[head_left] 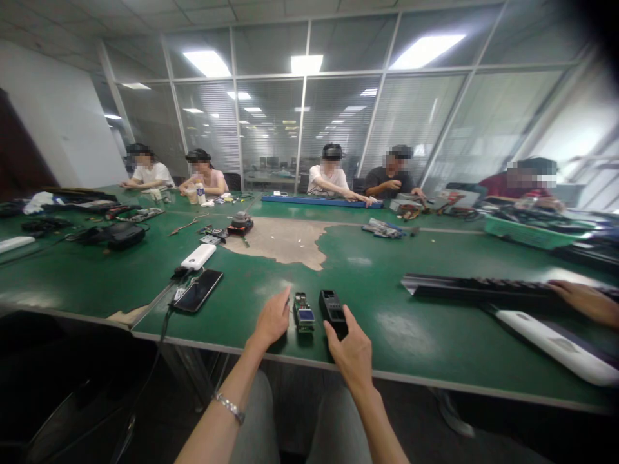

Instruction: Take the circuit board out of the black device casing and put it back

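In front of me on the green table lies a small green circuit board (304,313) with a little screen. To its right is a black plastic casing (331,305) with cut-outs. My right hand (352,351) has its thumb and fingers on either side of the casing's near end. Just left of the board, my left hand (271,321) rests low over the table with its fingers curled. A dark edge shows by its fingertips, but what it holds is hidden behind the hand.
A phone (198,290) and a white power bank (199,256) with cables lie to the left. On the right are a long black metal channel (449,287), a white device (556,348) and another person's hand (587,301). Several people sit across the table (377,264).
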A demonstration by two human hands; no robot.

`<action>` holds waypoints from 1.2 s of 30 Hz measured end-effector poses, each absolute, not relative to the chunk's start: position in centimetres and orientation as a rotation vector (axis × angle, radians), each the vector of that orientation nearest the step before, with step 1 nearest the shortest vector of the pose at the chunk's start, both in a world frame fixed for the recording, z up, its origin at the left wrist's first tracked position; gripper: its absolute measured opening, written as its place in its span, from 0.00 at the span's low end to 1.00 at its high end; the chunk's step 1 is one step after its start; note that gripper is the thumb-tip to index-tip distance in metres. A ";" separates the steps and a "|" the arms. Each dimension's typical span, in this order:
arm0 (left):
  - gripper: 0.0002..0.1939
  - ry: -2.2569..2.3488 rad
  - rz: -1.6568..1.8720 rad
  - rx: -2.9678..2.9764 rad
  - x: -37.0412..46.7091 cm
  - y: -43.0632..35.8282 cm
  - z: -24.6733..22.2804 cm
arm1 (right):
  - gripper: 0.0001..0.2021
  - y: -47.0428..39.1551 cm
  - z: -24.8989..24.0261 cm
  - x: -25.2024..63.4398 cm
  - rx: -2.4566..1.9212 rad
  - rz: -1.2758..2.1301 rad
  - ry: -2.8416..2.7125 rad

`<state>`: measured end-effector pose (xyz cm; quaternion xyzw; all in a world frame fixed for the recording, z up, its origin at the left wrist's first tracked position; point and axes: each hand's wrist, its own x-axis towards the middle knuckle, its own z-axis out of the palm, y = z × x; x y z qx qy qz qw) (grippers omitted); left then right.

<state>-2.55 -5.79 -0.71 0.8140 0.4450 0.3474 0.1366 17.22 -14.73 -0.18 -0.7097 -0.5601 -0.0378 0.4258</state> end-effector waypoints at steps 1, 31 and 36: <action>0.28 1.291 1.004 2.356 -2.6 -5.8 -0.7 | 0.32 -14.7 -0.3 17.2 -1.766 -0.102 -1.413; 0.29 1.214 1.176 2.301 -2.4 -5.4 -1.2 | 0.34 -14.9 4.3 14.6 -1.646 0.005 -1.323; 0.30 1.199 1.190 2.285 -2.5 -5.3 -1.3 | 0.33 -14.3 4.9 12.2 -1.655 -0.004 -1.417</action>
